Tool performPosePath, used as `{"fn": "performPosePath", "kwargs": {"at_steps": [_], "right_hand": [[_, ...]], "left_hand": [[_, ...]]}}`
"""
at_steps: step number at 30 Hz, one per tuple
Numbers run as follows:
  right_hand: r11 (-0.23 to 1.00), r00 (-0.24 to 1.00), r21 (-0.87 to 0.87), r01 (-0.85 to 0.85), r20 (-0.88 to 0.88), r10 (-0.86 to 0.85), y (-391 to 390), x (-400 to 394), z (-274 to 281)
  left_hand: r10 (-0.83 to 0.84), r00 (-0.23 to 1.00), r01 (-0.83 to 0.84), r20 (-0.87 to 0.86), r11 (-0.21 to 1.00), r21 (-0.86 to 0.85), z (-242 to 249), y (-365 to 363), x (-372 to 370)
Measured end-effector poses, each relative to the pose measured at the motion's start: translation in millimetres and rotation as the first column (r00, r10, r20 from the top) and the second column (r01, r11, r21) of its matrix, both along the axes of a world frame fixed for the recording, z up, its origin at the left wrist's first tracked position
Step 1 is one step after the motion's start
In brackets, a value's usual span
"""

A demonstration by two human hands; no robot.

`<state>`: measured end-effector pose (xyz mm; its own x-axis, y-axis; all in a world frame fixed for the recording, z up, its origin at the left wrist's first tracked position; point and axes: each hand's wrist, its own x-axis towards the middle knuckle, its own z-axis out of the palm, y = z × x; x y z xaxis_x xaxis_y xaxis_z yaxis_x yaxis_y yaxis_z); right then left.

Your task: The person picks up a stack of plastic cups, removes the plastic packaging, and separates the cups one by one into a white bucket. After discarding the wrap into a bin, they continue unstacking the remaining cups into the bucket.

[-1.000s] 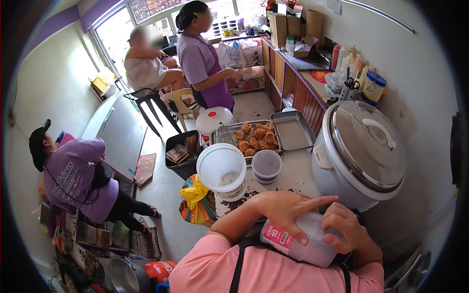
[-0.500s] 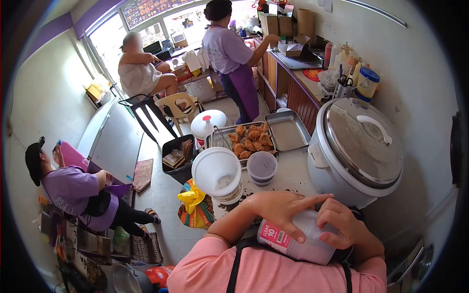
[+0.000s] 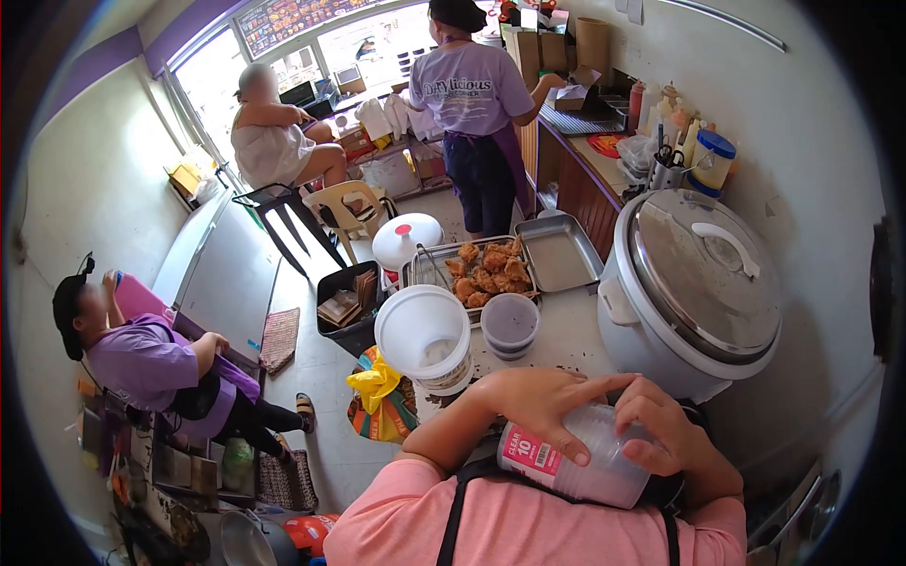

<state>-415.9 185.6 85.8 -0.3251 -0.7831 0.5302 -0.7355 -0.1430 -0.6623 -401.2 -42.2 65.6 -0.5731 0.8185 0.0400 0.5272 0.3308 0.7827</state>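
Close to my chest lies a stack of clear plastic tubs [image 3: 590, 481] on its side, with a pink "CLEAR 10" label at its left end. My left hand [image 3: 543, 406] is laid over the top of the stack, thumb pressing near the label and index finger stretched to the right. At the stack's right end, my right hand [image 3: 656, 424] curls its fingers against the rims. Just beyond my left forearm stand a large white bucket [image 3: 422, 330] and a smaller clear container stack [image 3: 511, 323].
Fried chicken [image 3: 491, 269] fills a tray beside a bare metal tray [image 3: 559, 250]. A big rice cooker [image 3: 694, 283] stands at the right. One person [image 3: 472, 113] stands at the back counter, another [image 3: 151, 358] at the left near a freezer, and a third [image 3: 274, 132] sits by the window.
The worker at the back has turned more away and shifted, now showing their back. The left worker has shifted a foot and arm. My hands stay almost still on the tubs.
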Motion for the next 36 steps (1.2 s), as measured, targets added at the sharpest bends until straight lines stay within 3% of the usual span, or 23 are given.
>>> {"fn": "performPosePath", "kwargs": {"at_steps": [9, 12, 15, 21, 27, 30, 33, 36], "right_hand": [[0.992, 0.995, 0.085, -0.097, -0.021, 0.099, 11, -7, -11], [0.992, 0.998, 0.102, -0.069, -0.006, 0.070, 17, -5, -15], [0.994, 0.998, -0.097, 0.056, -0.038, -0.060, 3, 1, -12], [0.998, 0.987, 0.000, 0.068, 0.147, -0.068, 11, 5, -18], [0.993, 0.975, -0.005, 0.117, 0.189, -0.114, 22, 10, -27], [0.980, 0.982, -0.081, 0.182, 0.069, -0.177, 14, 9, -22], [0.964, 0.977, -0.164, 0.209, 0.079, -0.199, 2, 13, -21], [0.986, 0.977, -0.089, 0.144, 0.174, -0.127, 11, 11, -23]], "left_hand": [[-0.021, 0.998, 0.022, 0.065, 1.000, -0.020, 6, 0, 2], [-0.015, 0.999, 0.014, 0.038, 1.000, 0.006, 0, 0, 1], [0.008, 0.999, -0.008, 0.044, 1.000, -0.002, 2, -4, 2], [0.009, 0.998, -0.008, 0.067, 1.000, -0.016, 1, -4, 4], [0.018, 1.000, -0.019, 0.016, 0.999, 0.039, 1, -1, 5], [0.012, 0.999, -0.012, 0.032, 1.000, -0.009, 3, -3, 4], [0.017, 0.998, -0.018, 0.053, 1.000, 0.009, 2, -3, 5], [0.010, 0.999, -0.009, 0.049, 1.000, -0.027, 2, -1, 4]]}}
